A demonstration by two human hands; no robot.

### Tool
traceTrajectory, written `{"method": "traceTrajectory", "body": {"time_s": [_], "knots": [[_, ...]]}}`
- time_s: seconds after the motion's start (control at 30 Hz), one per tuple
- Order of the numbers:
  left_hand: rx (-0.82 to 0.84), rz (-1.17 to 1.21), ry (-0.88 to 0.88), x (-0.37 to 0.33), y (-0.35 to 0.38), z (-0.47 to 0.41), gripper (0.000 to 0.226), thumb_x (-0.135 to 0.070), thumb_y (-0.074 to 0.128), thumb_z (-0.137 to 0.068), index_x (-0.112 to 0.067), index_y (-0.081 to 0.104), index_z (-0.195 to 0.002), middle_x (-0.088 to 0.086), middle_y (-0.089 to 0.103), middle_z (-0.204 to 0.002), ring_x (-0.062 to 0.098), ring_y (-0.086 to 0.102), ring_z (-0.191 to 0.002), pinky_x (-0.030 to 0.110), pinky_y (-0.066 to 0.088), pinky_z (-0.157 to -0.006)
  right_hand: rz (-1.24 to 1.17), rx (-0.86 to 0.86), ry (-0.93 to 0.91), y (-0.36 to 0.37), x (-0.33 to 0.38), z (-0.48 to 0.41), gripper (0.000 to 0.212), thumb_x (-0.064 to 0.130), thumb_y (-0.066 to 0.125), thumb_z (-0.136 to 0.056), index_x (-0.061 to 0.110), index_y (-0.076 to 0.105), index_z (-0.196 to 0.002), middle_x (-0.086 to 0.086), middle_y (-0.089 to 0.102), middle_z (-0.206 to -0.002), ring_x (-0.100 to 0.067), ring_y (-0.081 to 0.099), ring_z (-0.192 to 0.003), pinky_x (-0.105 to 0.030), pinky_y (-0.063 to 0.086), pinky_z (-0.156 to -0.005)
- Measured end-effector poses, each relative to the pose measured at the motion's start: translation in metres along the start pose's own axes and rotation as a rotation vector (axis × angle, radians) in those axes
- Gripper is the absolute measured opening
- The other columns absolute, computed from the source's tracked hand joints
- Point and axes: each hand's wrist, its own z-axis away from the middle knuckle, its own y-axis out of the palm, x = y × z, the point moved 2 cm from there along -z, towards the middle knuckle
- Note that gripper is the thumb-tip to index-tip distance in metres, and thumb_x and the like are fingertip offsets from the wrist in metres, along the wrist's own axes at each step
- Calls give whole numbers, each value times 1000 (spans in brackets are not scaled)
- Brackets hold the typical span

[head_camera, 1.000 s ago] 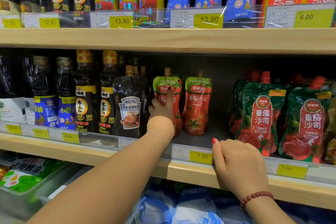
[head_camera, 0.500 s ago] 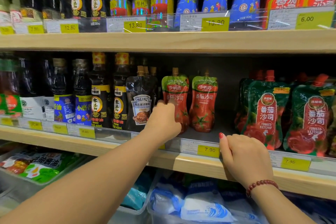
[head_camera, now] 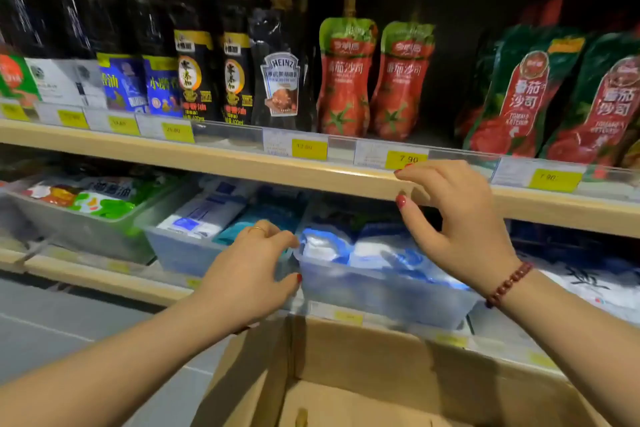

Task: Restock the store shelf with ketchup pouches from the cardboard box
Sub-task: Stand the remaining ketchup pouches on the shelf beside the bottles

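Observation:
Two red ketchup pouches with green tops stand side by side on the wooden shelf [head_camera: 242, 163], the left pouch [head_camera: 344, 80] beside the right pouch [head_camera: 403, 83]. My left hand [head_camera: 249, 274] hangs below the shelf, above the cardboard box [head_camera: 381, 367], fingers loosely curled and holding nothing. My right hand [head_camera: 453, 218] has its fingertips touching the shelf's front edge under the 7.90 price tag [head_camera: 407, 159], holding nothing. The box's inside is mostly out of view.
Larger green and red ketchup pouches [head_camera: 519, 94] stand at the right. A dark Heinz pouch [head_camera: 280, 80] and dark bottles [head_camera: 194, 73] fill the left. Clear bins [head_camera: 381, 284] with blue and white bags sit on the lower shelf.
My left hand has let go of the left ketchup pouch and dropped from the shelf to above the box. The view has tilted downward, bringing the box into sight.

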Motion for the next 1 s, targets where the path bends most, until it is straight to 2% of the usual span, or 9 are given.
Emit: {"method": "traceTrajectory", "body": {"time_s": [0.1,0.23,0.3,0.4,0.47,0.6,0.73,0.83,1.0], "knots": [[187,-24,-86,16,45,29,59,-45,63,-79,-39,41,-134,3,36,-141,23,38,-129,34,40,-100,-207,155,73,26,35,62,29,31,50,-87,17,61,-110,2,61,-109,-16,53,-102,-28,41,-85],[321,17,-154,30,88,64,79,-49,65,-76,-52,19,-141,7,20,-152,22,27,-139,36,38,-105,-426,478,335,72,60,147,33,32,54,-81,26,57,-114,9,54,-110,-9,50,-106,-23,39,-91],[331,32,-164,34,101,80,81,-46,64,-76,-56,15,-140,2,20,-152,20,29,-139,38,41,-102,-526,606,469,93,66,186,37,29,55,-80,29,56,-117,10,53,-113,-10,51,-108,-24,41,-93],[273,83,-198,39,111,93,82,-34,64,-73,-58,20,-138,-5,27,-152,16,34,-135,34,42,-101,-516,794,614,118,75,234,43,39,54,-78,41,51,-121,14,51,-118,-8,51,-114,-26,39,-100],[238,131,-230,40,115,94,81,-27,64,-71,-58,27,-136,-6,33,-149,19,43,-128,34,45,-97,-582,876,675,131,84,257,50,36,62,-76,42,49,-124,12,47,-119,-8,47,-116,-13,32,-98],[187,322,-229,42,121,93,76,-10,65,-69,-48,44,-131,-6,49,-137,16,50,-119,25,42,-95,-618,1032,673,152,98,280,71,44,70,-69,44,40,-133,8,38,-127,-10,38,-124,-5,21,-96],[171,403,-235,47,125,94,74,-7,66,-70,-49,45,-128,-7,52,-127,11,49,-114,18,39,-89,-508,1154,588,171,107,282,86,61,70,-62,49,31,-138,1,32,-140,-18,28,-132,-24,25,-108],[167,440,-242,48,126,95,74,-7,67,-71,-50,45,-127,-10,51,-120,9,49,-108,18,39,-86,-481,1177,628,181,112,278,91,63,71,-60,47,30,-139,-5,28,-147,-22,24,-135,-29,25,-109],[174,480,-258,47,127,95,73,-6,66,-72,-51,45,-126,-9,50,-121,8,47,-106,24,43,-86,-443,1157,627,187,118,272,92,53,82,-50,31,44,-131,-3,32,-125,-21,37,-118,-21,32,-104]]}}
